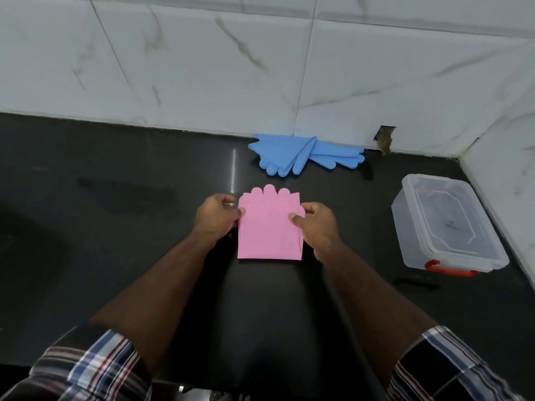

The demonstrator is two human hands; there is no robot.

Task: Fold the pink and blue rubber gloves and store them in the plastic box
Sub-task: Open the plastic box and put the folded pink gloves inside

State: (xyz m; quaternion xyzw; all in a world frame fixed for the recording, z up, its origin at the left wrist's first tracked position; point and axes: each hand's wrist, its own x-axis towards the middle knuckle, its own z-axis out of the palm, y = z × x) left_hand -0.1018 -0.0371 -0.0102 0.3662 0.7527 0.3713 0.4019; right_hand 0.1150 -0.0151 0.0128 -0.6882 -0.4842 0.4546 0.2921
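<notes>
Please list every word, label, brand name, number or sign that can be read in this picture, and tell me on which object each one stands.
No readable text anywhere.
Folded pink rubber gloves, gripped by the left hand and right hand: a faint embossed mark near the lower right corner, too blurred to read.
Clear plastic box with red handle: no label visible.
Blue rubber gloves: no print.

Single head cam, wide-angle, looks fwd and steeply down onto dark countertop (86, 227) from close above. Tiled wall (202, 68) fills upper frame; both forearms enter from bottom edge. Strong barrel distortion at edges. No 2nd view, so no shared coverage.
</notes>
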